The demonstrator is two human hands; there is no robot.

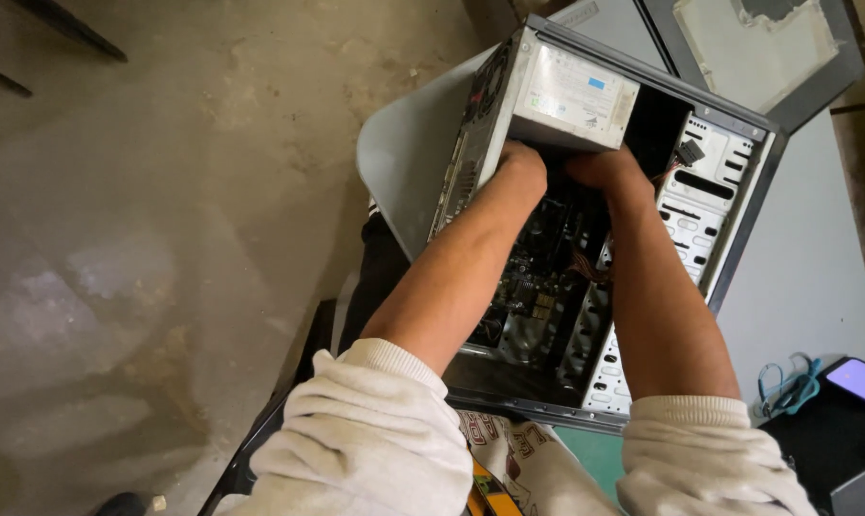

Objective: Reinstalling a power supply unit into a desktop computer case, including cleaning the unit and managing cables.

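An open desktop computer case (738, 205) lies on its side on a grey table (404, 162), its motherboard (533, 287) and cables exposed. A silver power supply box (571, 96) sits in the case's far corner. Both my arms reach into the case. My left hand (520, 167) is pressed under the near left edge of the power supply, fingers hidden beneath it. My right hand (600, 170) is under the box's near right side, fingers also hidden. Whether either hand grips the box cannot be seen.
A detached grey side panel (786, 57) lies beyond the case. At the right stand a black box (834, 444) with a lit phone (863, 382) on it and a coiled teal cable (786, 387). Stained concrete floor (146, 239) fills the left.
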